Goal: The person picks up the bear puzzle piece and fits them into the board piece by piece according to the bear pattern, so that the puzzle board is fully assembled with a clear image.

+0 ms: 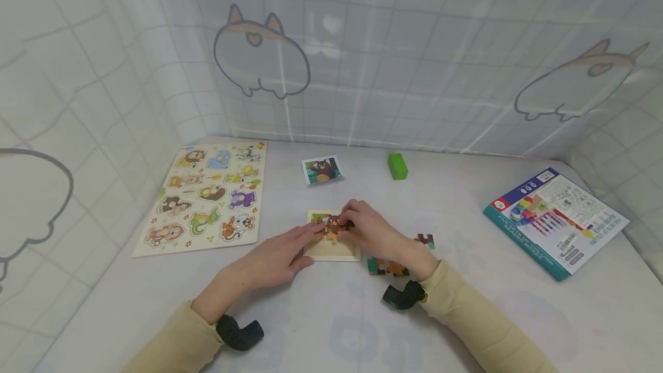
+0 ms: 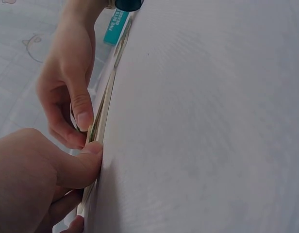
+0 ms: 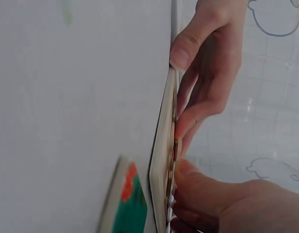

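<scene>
A small wooden puzzle tray (image 1: pixel 332 253) lies between both hands, with bear-picture pieces in its upper part and bare wood along its lower part. My left hand (image 1: pixel 274 258) holds the tray at its left side, thumb by the near corner and fingertips reaching over the pieces. The left thumb (image 2: pixel 91 158) shows against the tray's edge in the left wrist view. With bent fingers, my right hand (image 1: pixel 375 232) pinches a brown puzzle piece (image 1: pixel 336 224) over the tray; the fingertips partly hide it. Loose puzzle pieces (image 1: pixel 396 269) lie beside the right wrist, partly covered by the forearm.
Another loose piece (image 1: pixel 426 240) lies right of the right wrist. Behind the tray are a bear picture card (image 1: pixel 322 170) and a green block (image 1: pixel 397 166). An animal puzzle board (image 1: pixel 207 194) lies left, a boxed set (image 1: pixel 559 217) right. A tiled-pattern wall covering (image 1: pixel 362 73) encloses the table.
</scene>
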Motion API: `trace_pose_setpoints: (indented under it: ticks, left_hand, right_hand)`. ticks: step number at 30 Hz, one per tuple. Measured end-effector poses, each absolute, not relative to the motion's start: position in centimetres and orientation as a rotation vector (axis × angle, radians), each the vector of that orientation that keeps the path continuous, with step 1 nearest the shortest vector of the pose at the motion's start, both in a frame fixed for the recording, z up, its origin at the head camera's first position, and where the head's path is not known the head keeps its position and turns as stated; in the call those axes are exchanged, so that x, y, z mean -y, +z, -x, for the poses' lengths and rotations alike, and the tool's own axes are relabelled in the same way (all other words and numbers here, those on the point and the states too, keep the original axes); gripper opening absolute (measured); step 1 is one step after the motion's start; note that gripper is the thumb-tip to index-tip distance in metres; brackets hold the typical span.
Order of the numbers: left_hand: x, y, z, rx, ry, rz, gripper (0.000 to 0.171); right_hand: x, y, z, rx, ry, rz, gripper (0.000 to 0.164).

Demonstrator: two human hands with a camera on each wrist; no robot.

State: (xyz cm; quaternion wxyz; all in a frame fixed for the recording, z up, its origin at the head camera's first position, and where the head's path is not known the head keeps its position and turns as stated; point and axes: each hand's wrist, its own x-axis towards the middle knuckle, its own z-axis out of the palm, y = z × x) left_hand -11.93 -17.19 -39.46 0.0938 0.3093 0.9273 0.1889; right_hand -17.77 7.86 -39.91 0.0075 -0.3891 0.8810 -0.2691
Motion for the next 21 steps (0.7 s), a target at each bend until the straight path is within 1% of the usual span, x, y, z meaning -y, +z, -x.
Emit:
trace_pose_setpoints:
  ticks: [11, 16, 21]
  left_hand:
    - [17.11, -39.42, 11.82, -2.766, 0.55, -0.955, 0.055]
    - [17.14, -39.49, 11.85, -2.749, 0.561, -0.966, 0.057]
    - [17.23, -39.4, 11.8, -2.746, 0.517, -1.019, 0.053]
  right_hand:
    - [-7.71, -40.14, 17.55, -2.796, -0.856, 1.261, 0.016]
    - [-7.7, -40.32, 17.58, -2.808, -0.871, 1.276, 0.015]
    - [-7.65, -40.54, 17.65, -2.803, -0.899, 1.281, 0.014]
